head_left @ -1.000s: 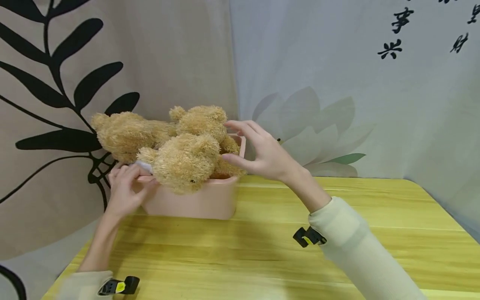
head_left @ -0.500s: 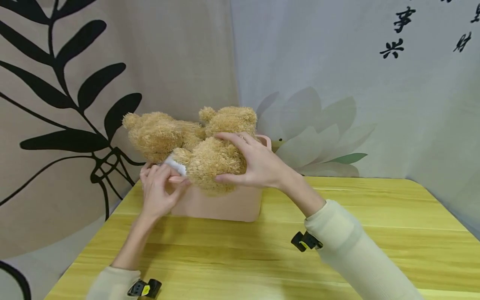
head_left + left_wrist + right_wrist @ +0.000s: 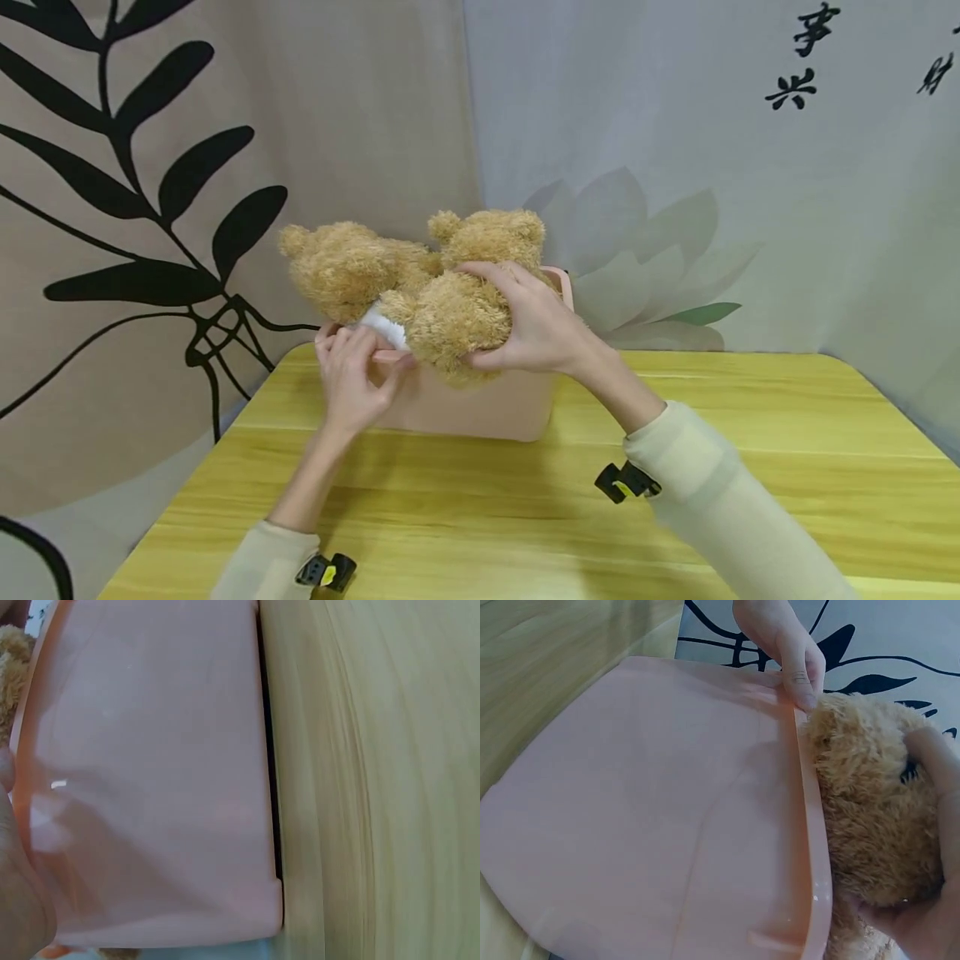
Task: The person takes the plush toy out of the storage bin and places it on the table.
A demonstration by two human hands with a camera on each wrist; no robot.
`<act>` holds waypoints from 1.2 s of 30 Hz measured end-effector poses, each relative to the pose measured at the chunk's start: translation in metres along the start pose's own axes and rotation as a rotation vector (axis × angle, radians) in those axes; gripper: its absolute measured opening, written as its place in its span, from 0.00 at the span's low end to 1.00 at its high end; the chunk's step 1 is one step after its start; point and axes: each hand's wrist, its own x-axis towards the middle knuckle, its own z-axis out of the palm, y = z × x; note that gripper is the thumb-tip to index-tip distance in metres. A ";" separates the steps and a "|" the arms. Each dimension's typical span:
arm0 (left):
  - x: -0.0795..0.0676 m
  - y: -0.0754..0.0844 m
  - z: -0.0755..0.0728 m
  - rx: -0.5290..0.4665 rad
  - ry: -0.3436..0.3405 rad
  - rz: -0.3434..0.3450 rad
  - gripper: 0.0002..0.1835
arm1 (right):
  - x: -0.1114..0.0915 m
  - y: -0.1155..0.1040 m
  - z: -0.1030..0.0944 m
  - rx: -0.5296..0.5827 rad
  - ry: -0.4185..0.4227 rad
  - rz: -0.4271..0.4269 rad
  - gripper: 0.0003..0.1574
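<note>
A pink plastic bin [image 3: 465, 408] stands on the table, filled with plush teddy bears whose heads stick up above the rim. My left hand [image 3: 352, 383] grips the rim at its near left corner. My right hand [image 3: 543, 325] holds the front teddy bear [image 3: 457, 321] by the head, thumb below and fingers over the top. In the right wrist view this bear's tan fur [image 3: 870, 810] bulges over the bin's edge. Behind it are a second bear [image 3: 491, 237] at the right and a third bear [image 3: 337, 267] leaning out at the left. A white patch [image 3: 386, 325] shows beside the left fingers.
The yellow wood-grain table [image 3: 675, 500] extends in front of the bin and to its right. Behind it hangs a pale cloth backdrop [image 3: 375, 108] with black leaf prints and written characters. A black curved object [image 3: 45, 550] shows at the lower left.
The bin and its bears have slid to the right along with my left hand. My right hand, earlier spread at the bin's right side, has come onto the front bear's head.
</note>
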 end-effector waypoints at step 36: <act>-0.002 0.019 0.028 -0.038 0.075 -0.001 0.32 | -0.013 0.012 -0.065 0.158 0.286 -0.134 0.55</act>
